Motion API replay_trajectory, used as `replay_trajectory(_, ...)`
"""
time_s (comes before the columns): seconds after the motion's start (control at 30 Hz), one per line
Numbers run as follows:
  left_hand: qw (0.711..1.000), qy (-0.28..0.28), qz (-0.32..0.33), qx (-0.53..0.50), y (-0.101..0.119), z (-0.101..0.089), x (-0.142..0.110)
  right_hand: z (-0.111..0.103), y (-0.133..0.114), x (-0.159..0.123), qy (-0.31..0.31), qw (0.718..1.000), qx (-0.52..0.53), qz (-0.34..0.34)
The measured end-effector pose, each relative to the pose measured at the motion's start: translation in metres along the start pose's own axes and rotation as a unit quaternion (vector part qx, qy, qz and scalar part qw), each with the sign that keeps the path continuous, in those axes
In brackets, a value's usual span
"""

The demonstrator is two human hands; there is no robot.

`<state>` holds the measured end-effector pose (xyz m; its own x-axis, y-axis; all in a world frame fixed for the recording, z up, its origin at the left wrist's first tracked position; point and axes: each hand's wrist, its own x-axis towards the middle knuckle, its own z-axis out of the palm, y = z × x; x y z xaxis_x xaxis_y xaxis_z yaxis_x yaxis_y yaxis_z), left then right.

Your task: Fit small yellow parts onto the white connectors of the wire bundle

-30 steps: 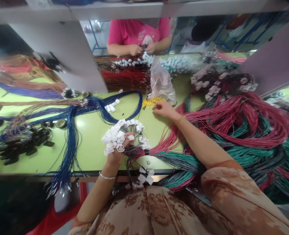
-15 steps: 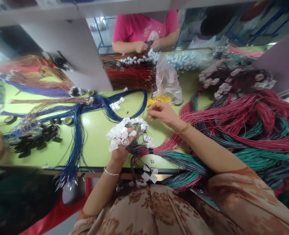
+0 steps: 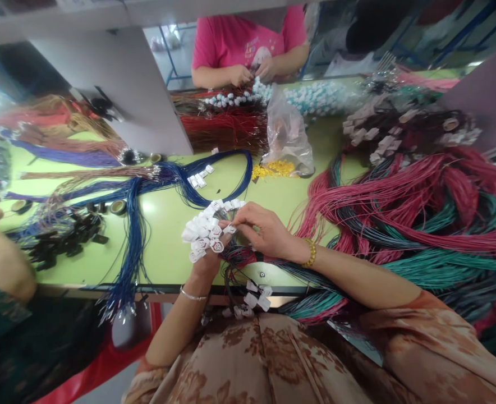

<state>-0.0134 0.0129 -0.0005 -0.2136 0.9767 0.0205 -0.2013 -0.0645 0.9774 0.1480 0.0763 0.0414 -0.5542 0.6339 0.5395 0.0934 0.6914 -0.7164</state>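
My left hand [image 3: 210,261] is closed around a bunch of white connectors [image 3: 201,227] with thin wires, held just above the table's near edge. The connectors fan out above and to the left of the fingers. My right hand [image 3: 267,230] has its thumb and forefinger pinched at one connector on the right side of the bunch. Whatever lies between those fingertips is too small to make out. Yellow small parts [image 3: 273,169] lie in a loose pile beyond my right hand. More white connectors [image 3: 258,296] hang at the table edge below my hands.
Pink wire bundles [image 3: 382,196] and green wires [image 3: 445,272] cover the right side. Blue wires [image 3: 136,235] hang over the front edge at left, beside black connectors [image 3: 69,238]. A clear plastic bag [image 3: 288,134] stands behind. A co-worker in a pink shirt [image 3: 248,47] sits opposite.
My right hand has moved down and left from beside the yellow parts to the connector bunch. My left hand stays nearly in place. A person's arm at far left has come further in.
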Motion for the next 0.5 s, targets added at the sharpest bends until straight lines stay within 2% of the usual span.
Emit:
replay_trajectory(0.1,0.999,-0.009,0.02,0.024,-0.006,-0.004,-0.001,0.001,-0.002,0.0,0.013,0.999,-0.017,-0.023)
replay_trajectory(0.27,0.994,0.008,0.043,0.096,-0.012,-0.007,-0.001,0.002,-0.007,-0.001,0.016,0.999,-0.006,0.028)
replay_trajectory(0.37,0.989,0.021,0.046,0.136,-0.014,-0.006,-0.001,0.005,-0.006,-0.003,0.025,0.993,0.059,0.094)
replay_trajectory(0.5,0.981,0.044,0.059,0.18,-0.008,-0.003,-0.001,0.012,-0.003,-0.005,0.057,0.967,0.153,0.197)
